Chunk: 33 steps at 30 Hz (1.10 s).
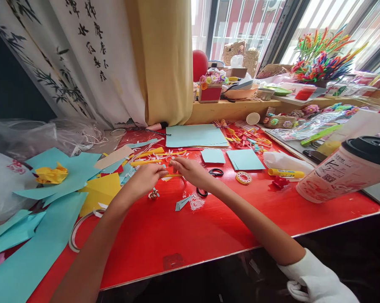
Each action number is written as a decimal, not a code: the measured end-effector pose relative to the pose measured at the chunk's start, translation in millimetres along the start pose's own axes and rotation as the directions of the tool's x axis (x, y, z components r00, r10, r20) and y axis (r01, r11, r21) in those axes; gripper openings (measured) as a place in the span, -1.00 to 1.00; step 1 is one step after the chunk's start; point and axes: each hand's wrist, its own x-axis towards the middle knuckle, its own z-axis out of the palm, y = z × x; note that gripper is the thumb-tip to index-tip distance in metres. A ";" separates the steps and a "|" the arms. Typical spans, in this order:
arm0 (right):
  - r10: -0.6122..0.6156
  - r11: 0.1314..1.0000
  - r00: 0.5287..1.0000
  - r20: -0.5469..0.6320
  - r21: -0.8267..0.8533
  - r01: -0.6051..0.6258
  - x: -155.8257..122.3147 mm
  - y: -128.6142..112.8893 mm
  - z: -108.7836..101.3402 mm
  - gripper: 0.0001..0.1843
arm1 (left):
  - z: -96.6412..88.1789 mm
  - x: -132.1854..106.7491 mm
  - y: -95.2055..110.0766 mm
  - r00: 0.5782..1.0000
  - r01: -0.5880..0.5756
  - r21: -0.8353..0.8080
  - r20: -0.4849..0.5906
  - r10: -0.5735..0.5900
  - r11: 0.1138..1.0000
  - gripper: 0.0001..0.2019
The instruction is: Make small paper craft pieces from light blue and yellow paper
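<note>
Both hands meet above the red table (177,240), pinching a thin yellow strip (173,175) that spans the small gap between them. My left hand (150,176) has thumb and fingertips closed on the strip's left end. From the right, my right hand (190,169) grips its other end; part of the strip is hidden by the fingers. Under the right wrist lie black-handled scissors (216,172), partly covered. Just below the hands are a folded blue paper piece (182,203), white shreds (196,201) and a small metallic trinket (153,194).
Stacked blue sheets (196,136) and blue squares (245,160) lie behind. To the right are a tape roll (243,178), a yellow tube (286,173) and a tilted drink cup (344,168). Blue paper (60,214), yellow paper (101,191) and a ring (73,235) spread left.
</note>
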 end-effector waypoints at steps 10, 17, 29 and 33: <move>-0.132 0.980 0.989 -0.068 -0.157 0.120 11.1 -6.2 -3.7 -0.65 | -6.5 1.2 10.4 0.980 -0.072 0.067 -0.181 0.083 0.995 -0.76; -0.219 0.931 0.973 -0.077 -0.315 0.184 5.3 -0.4 -2.4 -0.73 | -6.4 0.1 14.0 1.000 0.012 -0.115 -0.005 -0.012 0.993 -0.74; -0.393 0.844 0.918 0.046 -0.379 0.380 4.5 -1.7 -19.8 -0.80 | -8.9 -1.0 14.7 0.965 0.189 -0.456 0.252 -0.077 0.870 -0.74; -0.105 0.893 0.981 -0.166 -0.450 0.019 -5.7 4.4 -63.5 -0.75 | -4.9 1.2 17.8 0.967 0.253 -0.524 0.143 -0.209 0.813 -0.76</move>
